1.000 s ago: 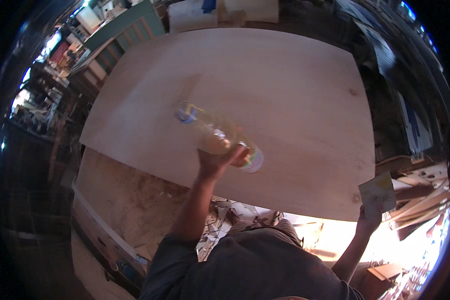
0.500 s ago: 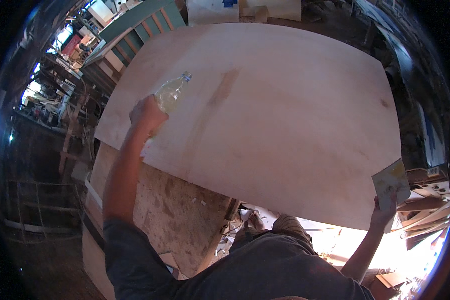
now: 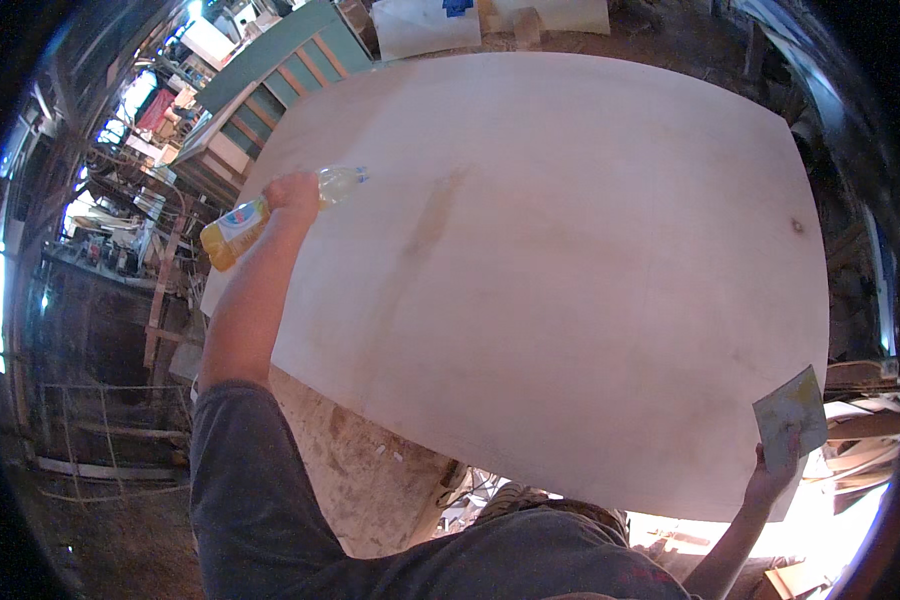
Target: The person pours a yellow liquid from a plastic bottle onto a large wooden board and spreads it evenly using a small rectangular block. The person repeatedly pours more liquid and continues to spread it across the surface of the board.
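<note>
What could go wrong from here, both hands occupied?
1. The tilted bottle in the left hand, its neck over the board, might spill; whether it's capped is unclear.
2. The thin flat sheet in the right hand appears near the board's edge and could bump it.

Up on the person's head, the left of two side-by-side cameras peers down and forward past the dark shirt (image 3: 510,555) at the bottom edge. It looks from above the near side of the broad pale worktop (image 3: 590,280), close enough that the left sleeve (image 3: 255,475) looms large, its fisheye sweep bowing the edges and reaching a green panel (image 3: 260,68) beyond, upper left.
</note>
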Available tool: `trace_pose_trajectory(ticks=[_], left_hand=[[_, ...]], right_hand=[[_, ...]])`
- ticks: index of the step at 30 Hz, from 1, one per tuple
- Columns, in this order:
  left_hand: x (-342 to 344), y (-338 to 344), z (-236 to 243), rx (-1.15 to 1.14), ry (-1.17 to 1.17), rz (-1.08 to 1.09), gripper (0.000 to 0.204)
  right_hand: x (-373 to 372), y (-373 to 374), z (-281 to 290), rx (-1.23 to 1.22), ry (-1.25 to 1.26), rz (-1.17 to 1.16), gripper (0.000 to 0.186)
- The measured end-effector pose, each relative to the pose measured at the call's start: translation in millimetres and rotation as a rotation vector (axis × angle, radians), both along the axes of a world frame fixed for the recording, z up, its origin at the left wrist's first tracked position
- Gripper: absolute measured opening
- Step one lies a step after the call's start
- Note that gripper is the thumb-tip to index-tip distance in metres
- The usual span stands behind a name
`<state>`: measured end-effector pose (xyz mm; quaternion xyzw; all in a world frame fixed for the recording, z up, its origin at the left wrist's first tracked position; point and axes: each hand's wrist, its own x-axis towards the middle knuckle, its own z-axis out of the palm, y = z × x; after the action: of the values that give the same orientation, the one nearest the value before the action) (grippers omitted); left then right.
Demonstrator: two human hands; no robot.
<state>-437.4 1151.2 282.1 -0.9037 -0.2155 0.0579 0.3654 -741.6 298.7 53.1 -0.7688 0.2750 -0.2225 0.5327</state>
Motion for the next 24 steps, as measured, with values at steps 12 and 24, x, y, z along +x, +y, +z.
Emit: trace_pose_trajectory(ticks=[12, 24], left_hand=[[73.2, 0.2, -25.8, 0.063, -0.046, 0.070, 0.025], [86.1, -12.7, -20.8, 0.084, -0.074, 0.159, 0.025]], right_hand=[[14.4, -27.5, -3.6, 0.085, 0.068, -0.075, 0.058], [22.1, -1.5, 38.4, 0.477, -0.030, -0.212, 0.059]])
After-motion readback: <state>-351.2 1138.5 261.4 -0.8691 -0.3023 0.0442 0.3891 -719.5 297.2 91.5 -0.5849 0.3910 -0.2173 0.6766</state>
